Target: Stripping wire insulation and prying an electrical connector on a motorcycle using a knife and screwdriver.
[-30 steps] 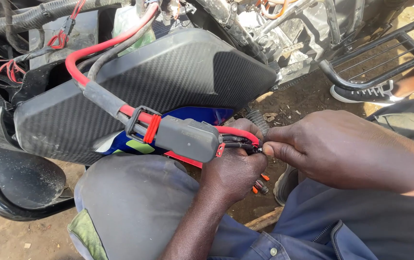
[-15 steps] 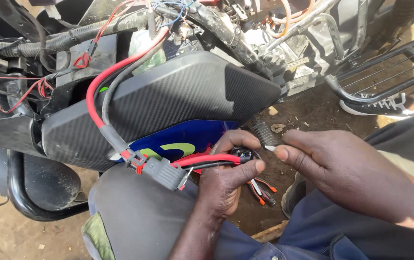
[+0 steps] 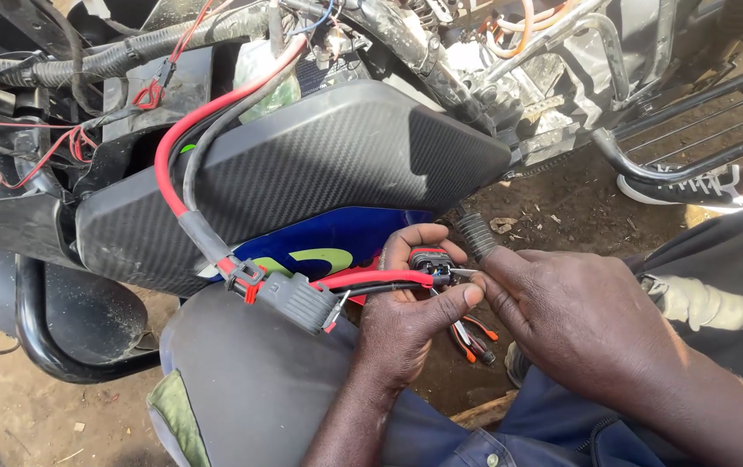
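My left hand (image 3: 410,324) grips a small black connector (image 3: 430,259) at the end of a thin red and a thin black wire (image 3: 371,280). My right hand (image 3: 579,320) meets it from the right, its fingertips pinching a thin metal pin (image 3: 463,271) at the connector's face. A larger grey plug with red clips (image 3: 289,298) lies on my left knee (image 3: 242,380). It is joined to a thick red cable (image 3: 164,164) and a black one that run up into the motorcycle.
A carbon-pattern side panel (image 3: 328,164) and a blue panel (image 3: 337,238) sit just behind the hands. Orange-handled pliers (image 3: 473,333) lie on the dirt below them. A black guard bar (image 3: 43,346) is at the left, a rack (image 3: 691,130) and another person's shoe (image 3: 691,186) at the right.
The grey plug has dropped down and left onto my knee. Both hands stay together on the small connector, with the right fingertips now at its face.
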